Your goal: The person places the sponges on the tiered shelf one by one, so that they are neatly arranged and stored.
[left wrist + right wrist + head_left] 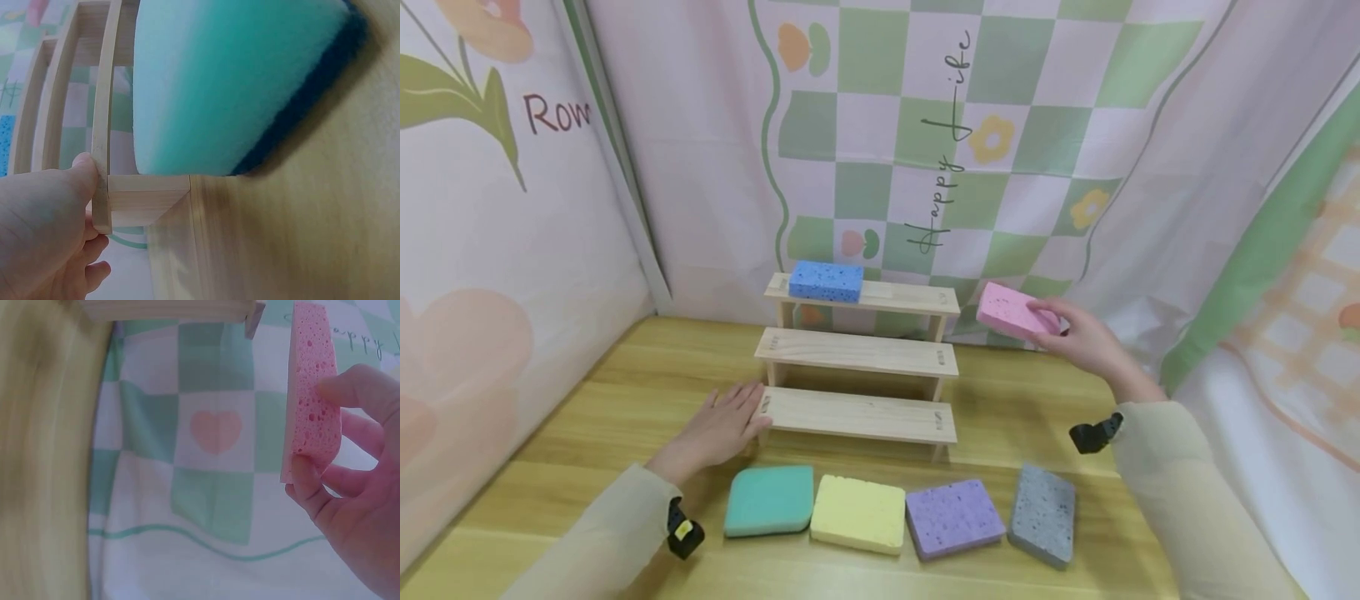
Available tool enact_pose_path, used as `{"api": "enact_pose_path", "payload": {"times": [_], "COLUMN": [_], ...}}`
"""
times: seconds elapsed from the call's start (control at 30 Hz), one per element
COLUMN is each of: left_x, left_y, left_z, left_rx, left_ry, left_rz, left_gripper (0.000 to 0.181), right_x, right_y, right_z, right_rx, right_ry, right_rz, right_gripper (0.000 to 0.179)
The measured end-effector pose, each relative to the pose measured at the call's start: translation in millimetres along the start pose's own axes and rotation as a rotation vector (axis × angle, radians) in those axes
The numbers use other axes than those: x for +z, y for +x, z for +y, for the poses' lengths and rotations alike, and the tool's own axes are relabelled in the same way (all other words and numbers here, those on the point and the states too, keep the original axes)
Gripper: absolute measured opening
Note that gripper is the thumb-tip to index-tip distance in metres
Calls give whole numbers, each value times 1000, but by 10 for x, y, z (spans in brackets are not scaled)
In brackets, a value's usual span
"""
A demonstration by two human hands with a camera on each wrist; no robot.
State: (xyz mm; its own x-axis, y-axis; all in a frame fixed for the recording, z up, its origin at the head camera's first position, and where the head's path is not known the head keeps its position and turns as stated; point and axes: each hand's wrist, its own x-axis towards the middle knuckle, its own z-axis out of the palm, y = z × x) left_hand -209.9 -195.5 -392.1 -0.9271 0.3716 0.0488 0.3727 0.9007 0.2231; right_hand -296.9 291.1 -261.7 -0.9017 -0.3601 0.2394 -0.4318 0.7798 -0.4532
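My right hand (1086, 337) holds a pink sponge (1009, 310) in the air, right of a three-tier wooden stand (857, 414). In the right wrist view, the thumb and fingers pinch one end of this sponge (315, 381). My left hand (721, 427) grips the left end of the stand's lowest board; in the left wrist view the thumb lies on the board (102, 125) and the fingers bend past its end. A blue sponge (826, 282) sits on the left part of the top tier.
Before the stand, a teal sponge (770, 500), a yellow sponge (858, 514), a purple sponge (955, 517) and a grey sponge (1042, 515) lie in a row on the wooden table (647, 367). A checkered curtain (895, 125) hangs behind.
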Motion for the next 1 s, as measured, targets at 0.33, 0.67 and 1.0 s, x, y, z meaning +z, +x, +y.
{"api": "enact_pose_path", "payload": {"times": [0.33,0.67,1.0], "left_x": [18,7,4], "left_y": [14,10,8], "left_z": [-2,7,7], "left_rx": [-6,-1,-3], "left_ry": [2,1,-3], "left_rz": [-7,2,8], "left_gripper": [65,63,63], "right_x": [39,99,152], "right_y": [242,376,508], "right_z": [-210,-348,-481], "right_rx": [-62,-60,-56], "right_ry": [-17,-20,-54], "right_rz": [-3,-25,-46], "right_gripper": [49,50,51]}}
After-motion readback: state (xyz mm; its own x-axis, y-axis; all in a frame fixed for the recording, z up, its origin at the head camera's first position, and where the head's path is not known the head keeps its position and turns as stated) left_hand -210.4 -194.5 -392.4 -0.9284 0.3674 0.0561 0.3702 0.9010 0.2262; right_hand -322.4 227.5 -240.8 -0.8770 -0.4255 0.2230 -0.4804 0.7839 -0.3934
